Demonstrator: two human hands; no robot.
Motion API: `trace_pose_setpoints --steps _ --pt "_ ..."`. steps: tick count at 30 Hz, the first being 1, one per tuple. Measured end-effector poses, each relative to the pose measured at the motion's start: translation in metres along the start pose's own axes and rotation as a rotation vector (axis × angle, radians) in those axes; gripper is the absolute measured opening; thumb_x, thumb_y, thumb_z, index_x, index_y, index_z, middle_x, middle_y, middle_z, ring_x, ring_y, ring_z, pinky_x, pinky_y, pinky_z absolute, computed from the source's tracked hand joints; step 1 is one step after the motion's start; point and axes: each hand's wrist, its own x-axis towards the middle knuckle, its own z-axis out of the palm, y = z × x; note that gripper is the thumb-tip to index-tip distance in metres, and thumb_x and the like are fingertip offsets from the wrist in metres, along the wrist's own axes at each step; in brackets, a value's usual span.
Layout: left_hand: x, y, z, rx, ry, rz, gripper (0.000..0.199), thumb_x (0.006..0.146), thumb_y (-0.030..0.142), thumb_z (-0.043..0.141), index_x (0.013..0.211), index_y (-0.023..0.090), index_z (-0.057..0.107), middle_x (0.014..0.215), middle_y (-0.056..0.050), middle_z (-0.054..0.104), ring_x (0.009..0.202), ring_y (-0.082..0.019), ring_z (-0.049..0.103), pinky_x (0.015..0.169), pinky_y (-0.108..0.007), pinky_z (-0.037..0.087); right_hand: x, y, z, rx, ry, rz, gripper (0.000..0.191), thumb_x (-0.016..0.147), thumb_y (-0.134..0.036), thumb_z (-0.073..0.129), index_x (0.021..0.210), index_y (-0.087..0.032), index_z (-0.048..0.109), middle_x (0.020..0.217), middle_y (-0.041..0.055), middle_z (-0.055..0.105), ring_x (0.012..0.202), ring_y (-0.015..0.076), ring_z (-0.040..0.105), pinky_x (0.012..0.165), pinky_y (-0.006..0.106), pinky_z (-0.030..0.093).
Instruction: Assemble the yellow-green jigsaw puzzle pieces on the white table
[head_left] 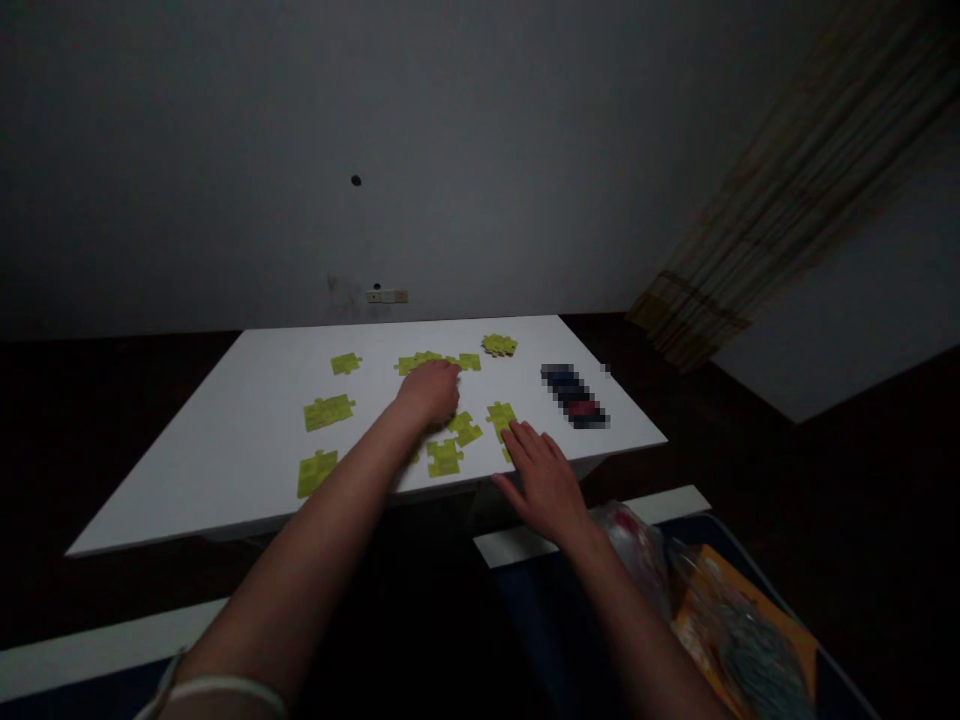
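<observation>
Yellow-green jigsaw pieces lie spread over a white table (225, 430). My left hand (433, 392) reaches across to the middle, its fingers curled downward among the pieces. Its fingertips are partly hidden, so what they pinch cannot be made out. Just beyond it lies a row of pieces (470, 361). Close to its near side are a tilted piece (465, 429) and another piece (445, 458). At the front edge my right hand (546, 482) is open, fingers stretched out and touching a jigsaw piece (501, 415), partly covering the pieces there.
A small pile of pieces (499, 345) sits at the back. On the left are a single piece (345, 363), joined pieces (328, 411) and another piece (316, 472). A pixelated dark item (576, 397) lies right. Plastic-wrapped things (757, 640) are beside my right arm.
</observation>
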Motion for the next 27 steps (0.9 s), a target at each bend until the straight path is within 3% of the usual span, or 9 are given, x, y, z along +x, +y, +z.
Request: trace_pose_setpoints --steps 3,6,9,14,19,23,27 --pt "0.036 0.007 0.013 0.012 -0.028 0.035 0.051 0.114 0.015 0.056 0.163 0.009 0.070 0.182 -0.025 0.063 0.171 -0.036 0.059 0.144 -0.052 0.043 -0.004 0.004 0.006 -0.019 0.045 -0.049 0.064 0.116 -0.036 0.073 0.178 -0.025 0.066 0.185 0.0184 0.060 0.173 0.0414 0.060 0.140 0.068 0.053" --pt "0.055 0.013 0.026 0.016 -0.079 0.040 0.044 0.114 0.014 0.056 0.152 0.011 0.079 0.170 -0.025 0.073 0.161 -0.036 0.069 0.142 -0.050 0.045 -0.011 0.013 0.015 0.004 0.141 -0.156 0.054 0.114 -0.021 0.073 0.168 -0.023 0.076 0.173 0.0172 0.074 0.162 0.0371 0.072 0.132 0.061 0.063" --pt "0.061 0.015 0.032 0.005 -0.118 0.038 0.045 0.109 0.006 0.056 0.145 0.011 0.083 0.155 -0.026 0.082 0.146 -0.039 0.079 0.133 -0.050 0.054 -0.020 0.025 0.021 0.076 0.236 -0.250 0.058 0.109 -0.008 0.069 0.161 -0.029 0.082 0.161 0.0111 0.083 0.153 0.0320 0.079 0.128 0.055 0.068" --pt "0.052 0.011 0.037 -0.070 -0.128 0.028 0.070 0.106 0.001 0.057 0.173 0.019 0.067 0.168 -0.020 0.077 0.149 -0.033 0.078 0.127 -0.043 0.059 -0.012 0.034 0.016 0.216 0.294 -0.188 0.064 0.105 -0.004 0.060 0.157 -0.033 0.085 0.150 0.0080 0.089 0.140 0.0304 0.087 0.122 0.053 0.073" --pt "0.039 0.010 0.040 -0.152 -0.121 0.014 0.080 0.107 -0.002 0.053 0.183 0.021 0.054 0.175 -0.018 0.072 0.154 -0.029 0.075 0.130 -0.040 0.057 0.027 0.029 -0.001 0.194 0.146 -0.083 0.057 0.104 -0.004 0.062 0.150 -0.026 0.088 0.150 0.0123 0.088 0.144 0.0340 0.084 0.127 0.054 0.068" --pt "0.034 0.010 0.044 -0.193 -0.129 0.008 0.079 0.107 0.001 0.054 0.184 0.020 0.052 0.169 -0.022 0.075 0.147 -0.032 0.079 0.124 -0.044 0.061 0.053 0.019 -0.012 0.153 -0.010 -0.030 0.055 0.107 -0.006 0.066 0.156 -0.022 0.085 0.160 0.0140 0.083 0.155 0.0342 0.077 0.135 0.054 0.061" --pt "0.031 0.011 0.045 -0.217 -0.147 0.015 0.077 0.108 0.005 0.055 0.183 0.017 0.052 0.163 -0.023 0.078 0.143 -0.033 0.080 0.122 -0.043 0.062 0.065 0.006 -0.016 0.109 -0.082 0.025 0.053 0.114 -0.010 0.060 0.162 -0.017 0.081 0.170 0.0172 0.075 0.164 0.0345 0.070 0.141 0.052 0.056"
